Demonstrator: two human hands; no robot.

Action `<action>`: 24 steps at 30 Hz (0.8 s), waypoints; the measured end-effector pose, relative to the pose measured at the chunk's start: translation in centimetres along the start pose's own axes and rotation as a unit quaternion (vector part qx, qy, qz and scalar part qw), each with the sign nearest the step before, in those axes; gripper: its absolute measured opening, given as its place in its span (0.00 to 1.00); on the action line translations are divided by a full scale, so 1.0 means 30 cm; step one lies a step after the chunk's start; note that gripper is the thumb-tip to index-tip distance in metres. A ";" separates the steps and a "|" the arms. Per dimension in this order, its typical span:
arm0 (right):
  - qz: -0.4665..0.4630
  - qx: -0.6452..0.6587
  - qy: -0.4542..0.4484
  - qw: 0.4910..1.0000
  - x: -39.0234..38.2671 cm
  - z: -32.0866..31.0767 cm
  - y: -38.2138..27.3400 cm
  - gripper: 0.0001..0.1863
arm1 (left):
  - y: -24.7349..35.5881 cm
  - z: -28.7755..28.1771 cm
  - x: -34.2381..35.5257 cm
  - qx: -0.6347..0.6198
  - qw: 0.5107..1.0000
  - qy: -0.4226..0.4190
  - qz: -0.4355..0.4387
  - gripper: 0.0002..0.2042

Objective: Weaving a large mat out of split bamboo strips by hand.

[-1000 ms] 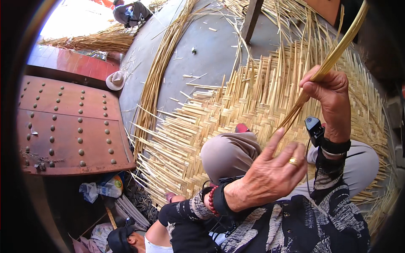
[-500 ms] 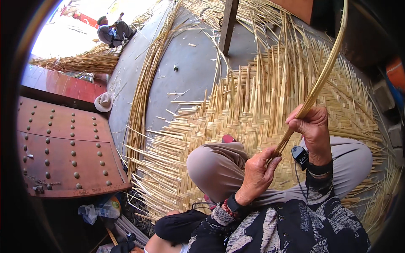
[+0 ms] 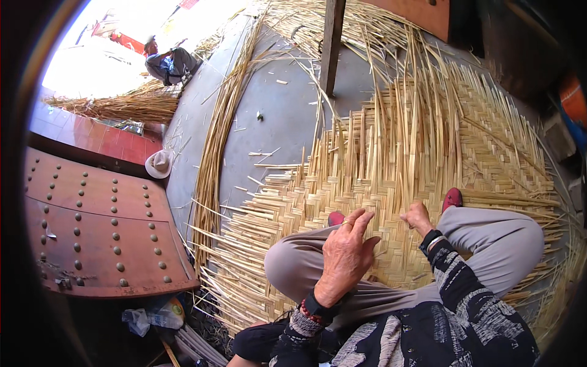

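Observation:
I sit with crossed legs on a partly woven reed mat (image 3: 391, 244), its herringbone weave spreading around my knees. Above my left knee, my left hand (image 3: 347, 254) is raised with fingers stretched and thumb apart, holding nothing that shows. Over the mat between my knees, my right hand (image 3: 419, 218) is closed, its fingers curled in; whatever they may hold is hidden. Long loose reed strips (image 3: 422, 122) run away from the weave just beyond my hands. Strip ends stick out along the mat's left side.
A wooden post (image 3: 331, 52) stands at the mat's far edge. Left of the mat lies a long reed bundle (image 3: 214, 165). A studded reddish door panel (image 3: 110, 226) and a pale hat (image 3: 159, 164) are at the left. Another person (image 3: 171, 61) sits far left, by more reeds.
The long reed bundle that both hands gripped is out of them. My left hand has risen and opened; my right hand has moved down and left. The far person's arm has lowered.

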State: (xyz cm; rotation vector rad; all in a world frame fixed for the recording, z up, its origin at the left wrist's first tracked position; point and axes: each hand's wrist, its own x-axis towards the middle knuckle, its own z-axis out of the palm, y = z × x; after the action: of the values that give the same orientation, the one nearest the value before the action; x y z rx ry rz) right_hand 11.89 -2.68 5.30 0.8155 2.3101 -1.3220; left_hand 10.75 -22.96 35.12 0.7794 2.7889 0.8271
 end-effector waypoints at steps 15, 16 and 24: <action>-0.056 0.034 -0.023 0.998 0.019 0.130 0.057 0.14 | -0.239 -0.277 -0.052 -0.297 0.932 0.150 -0.144 0.11; 0.006 0.048 -0.057 0.997 0.009 0.132 0.041 0.15 | -0.267 -0.287 -0.067 -0.290 0.933 0.137 -0.162 0.10; 0.076 0.010 -0.049 0.996 -0.010 0.130 0.053 0.15 | -0.522 -0.138 -0.165 -0.357 0.890 0.094 -0.268 0.10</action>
State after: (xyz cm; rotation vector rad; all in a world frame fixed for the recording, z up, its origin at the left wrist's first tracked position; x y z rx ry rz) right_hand 13.21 -5.51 2.48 0.8947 2.1180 -1.2918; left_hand 7.00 -38.66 30.04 -0.1924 2.3164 1.6803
